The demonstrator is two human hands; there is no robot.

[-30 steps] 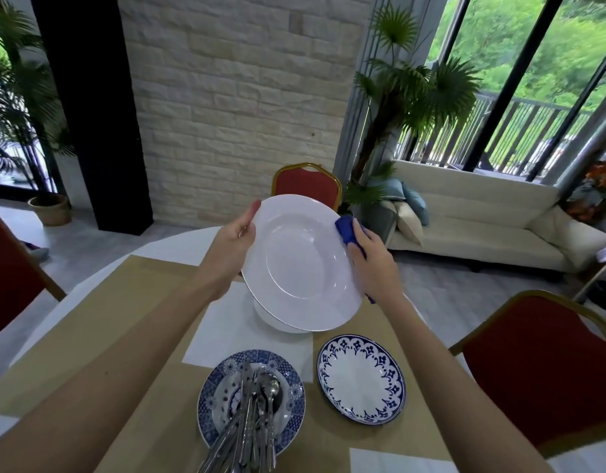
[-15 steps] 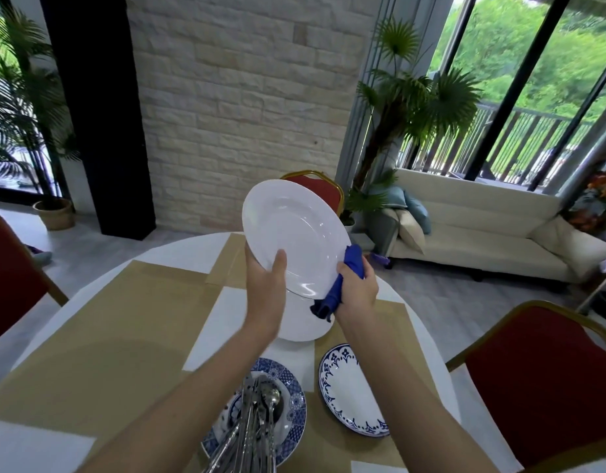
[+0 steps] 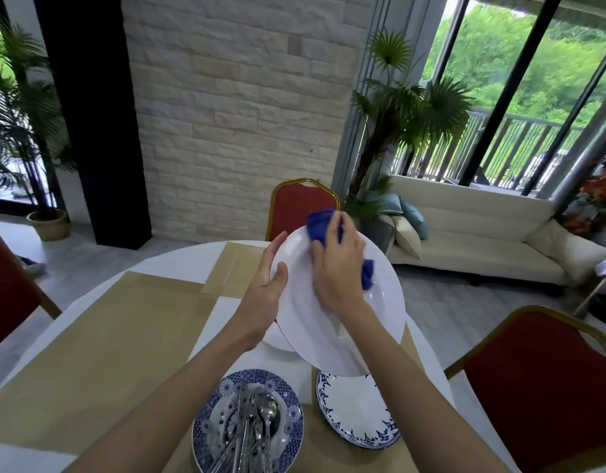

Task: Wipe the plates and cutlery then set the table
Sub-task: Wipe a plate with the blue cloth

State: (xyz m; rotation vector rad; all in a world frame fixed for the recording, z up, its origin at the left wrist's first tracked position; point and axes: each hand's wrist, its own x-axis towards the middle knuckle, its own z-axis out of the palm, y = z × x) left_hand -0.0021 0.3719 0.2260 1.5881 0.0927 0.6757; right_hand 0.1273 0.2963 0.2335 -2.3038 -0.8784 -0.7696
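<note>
A large white plate (image 3: 380, 322) is held tilted above the table. My left hand (image 3: 265, 285) grips its left rim, thumb on the face. My right hand (image 3: 339, 271) presses a blue cloth (image 3: 320, 227) onto the plate's upper face. Under it, another white plate (image 3: 274, 343) lies on the table, mostly hidden. At the near edge a blue patterned plate (image 3: 291, 414) carries a bundle of cutlery (image 3: 254, 435). To its right lies a white plate with a blue border (image 3: 359, 425).
The round white table (image 3: 179, 261) bears tan placemats (image 3: 100, 339). Red chairs stand at the far side (image 3: 301, 206), at the right (image 3: 540, 387) and at the left (image 3: 8, 285). A cream sofa (image 3: 472, 230) and potted palms stand beyond.
The plate has tipped so its face turns toward me. My right hand has moved with the cloth from the plate's lower right edge onto its upper face. My left hand has shifted its grip on the left rim.
</note>
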